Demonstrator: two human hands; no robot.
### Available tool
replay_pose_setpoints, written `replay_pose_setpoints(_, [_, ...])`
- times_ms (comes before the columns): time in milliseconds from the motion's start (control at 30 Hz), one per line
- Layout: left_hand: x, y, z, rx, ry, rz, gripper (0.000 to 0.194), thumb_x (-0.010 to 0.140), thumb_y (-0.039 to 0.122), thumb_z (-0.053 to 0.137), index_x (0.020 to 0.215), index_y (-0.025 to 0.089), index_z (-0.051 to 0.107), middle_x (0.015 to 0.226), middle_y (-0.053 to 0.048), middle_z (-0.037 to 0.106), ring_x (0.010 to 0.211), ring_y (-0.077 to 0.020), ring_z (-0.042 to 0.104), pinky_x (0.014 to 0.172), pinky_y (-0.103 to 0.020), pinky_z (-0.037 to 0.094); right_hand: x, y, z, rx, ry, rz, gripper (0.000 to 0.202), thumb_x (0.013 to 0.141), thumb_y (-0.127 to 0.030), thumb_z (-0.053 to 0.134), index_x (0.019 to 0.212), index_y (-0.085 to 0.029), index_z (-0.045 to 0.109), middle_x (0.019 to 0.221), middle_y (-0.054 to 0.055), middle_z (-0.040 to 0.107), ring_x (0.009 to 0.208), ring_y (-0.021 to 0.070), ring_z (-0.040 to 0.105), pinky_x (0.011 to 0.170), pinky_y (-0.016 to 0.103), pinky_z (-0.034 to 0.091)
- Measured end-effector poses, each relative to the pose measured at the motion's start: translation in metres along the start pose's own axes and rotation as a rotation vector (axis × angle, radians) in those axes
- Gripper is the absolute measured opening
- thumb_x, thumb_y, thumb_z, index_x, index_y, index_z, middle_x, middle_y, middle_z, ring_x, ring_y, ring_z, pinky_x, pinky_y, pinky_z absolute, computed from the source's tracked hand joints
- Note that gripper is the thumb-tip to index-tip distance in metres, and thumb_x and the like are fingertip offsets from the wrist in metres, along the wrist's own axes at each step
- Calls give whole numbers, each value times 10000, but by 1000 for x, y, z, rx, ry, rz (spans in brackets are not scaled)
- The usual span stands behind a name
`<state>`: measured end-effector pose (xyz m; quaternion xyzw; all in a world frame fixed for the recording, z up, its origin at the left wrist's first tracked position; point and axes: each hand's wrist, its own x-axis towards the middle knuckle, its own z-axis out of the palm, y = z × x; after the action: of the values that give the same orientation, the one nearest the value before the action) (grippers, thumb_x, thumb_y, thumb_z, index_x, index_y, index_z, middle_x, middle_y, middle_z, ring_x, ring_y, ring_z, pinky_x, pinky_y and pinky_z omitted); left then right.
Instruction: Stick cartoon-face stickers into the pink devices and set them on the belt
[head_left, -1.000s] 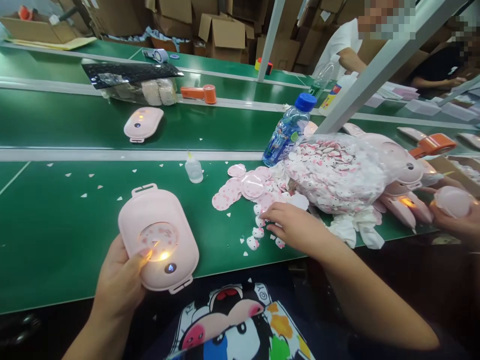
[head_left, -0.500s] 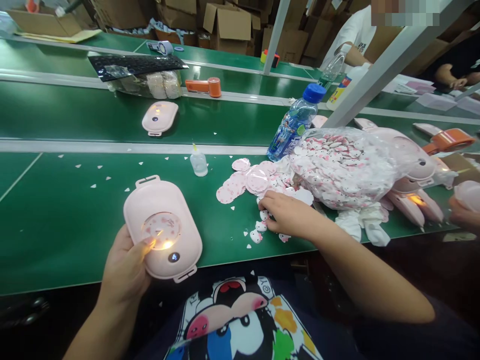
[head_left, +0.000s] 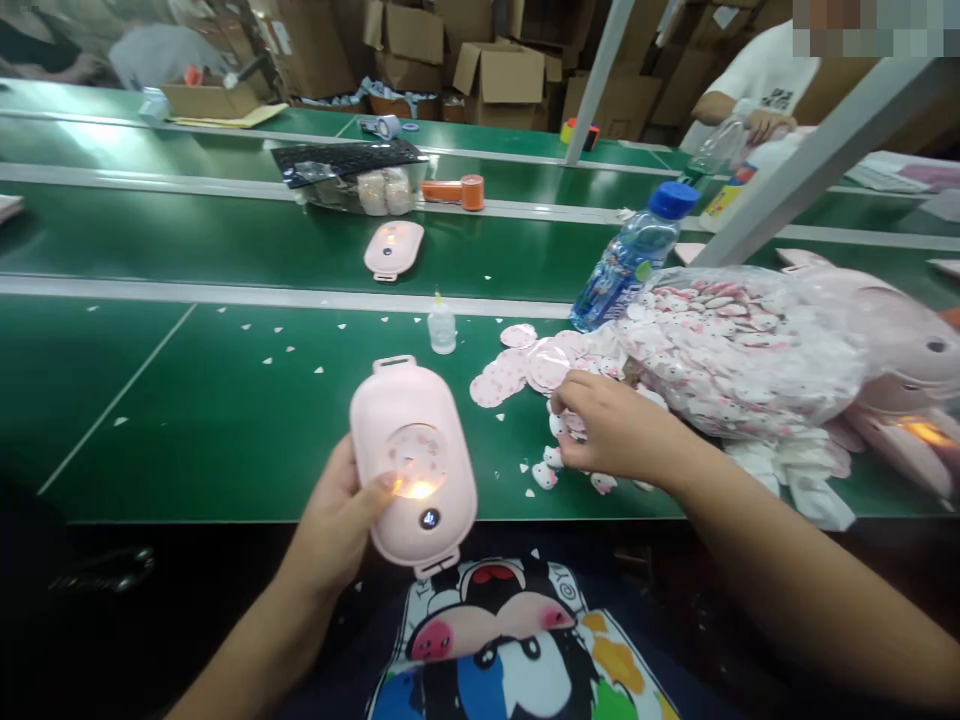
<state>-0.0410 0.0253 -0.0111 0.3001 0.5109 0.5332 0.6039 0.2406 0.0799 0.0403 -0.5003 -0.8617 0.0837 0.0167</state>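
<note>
My left hand (head_left: 341,510) grips a pink oval device (head_left: 409,395) by its left side, thumb across the front. The device has a slotted lug at each end, a round window with a printed pattern, an orange glow and a small lit display. My right hand (head_left: 607,425) hovers low over a scatter of small cat-face pieces (head_left: 545,475), its curled fingers and thumb apart around some of them. Behind its fingers lie round pink printed discs (head_left: 499,377). A clear plastic bag (head_left: 750,370) full of cat-face pieces rests beside my right forearm.
A small dropper bottle (head_left: 442,328) and a blue-capped drink bottle (head_left: 634,255) stand on the green bench (head_left: 247,430). Farther back are another pink device (head_left: 394,248), an orange tape dispenser (head_left: 454,192) and a wrapped bundle (head_left: 352,178). A metal post (head_left: 817,160) slants at the right.
The view has swung left, so the bench things appear farther right. My left hand has brought the pink device rightward and turned it slightly more upright. My right hand stays at the cat-face pieces.
</note>
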Motion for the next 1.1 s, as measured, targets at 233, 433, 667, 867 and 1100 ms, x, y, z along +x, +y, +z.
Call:
replay_pose_setpoints(233, [-21, -8, 28, 14, -320, 41, 565, 817, 345, 727, 1310, 200, 492, 1292, -113, 630, 1157, -281, 600, 897, -346, 525, -6, -78, -13, 241, 328, -293, 158, 684, -126, 532, 832, -152, 580, 826, 58, 552, 780, 199, 524, 686, 322, 461])
replay_pose_setpoints(433, [-34, -7, 28, 0, -391, 106, 499, 886, 337, 643, 1347, 252, 471, 1333, -80, 580, 1230, -281, 530, 998, -391, 450, -12, -86, -11, 221, 273, -316, 210, 781, -124, 551, 975, -129, 633, 890, 83, 592, 841, 221, 551, 753, 370, 506])
replay_pose_setpoints(667, [-36, -8, 29, 18, -369, 112, 620, 827, 353, 713, 1361, 242, 418, 1326, -90, 567, 1191, -279, 542, 988, -396, 462, -22, -90, -19, 261, 239, -307, 179, 850, -162, 580, 1018, -147, 641, 929, 78, 612, 847, 224, 576, 732, 389, 528])
replay_pose_setpoints(867, [-37, -6, 32, 46, -329, 140, 573, 800, 354, 745, 1292, 251, 472, 1186, -54, 616, 1052, -219, 587, 885, -332, 501, -24, -94, -16, 238, 282, -344, 157, 887, -181, 555, 1010, -132, 641, 890, 79, 603, 795, 219, 558, 662, 378, 509])
replay_pose_setpoints(1100, [-37, -11, 30, 64, -307, 94, 659, 757, 349, 761, 1334, 247, 460, 1220, -70, 608, 1083, -265, 571, 906, -382, 483, -24, -96, -15, 201, 283, -405, 146, 911, -153, 514, 979, -112, 637, 845, 88, 589, 748, 214, 533, 646, 378, 487])
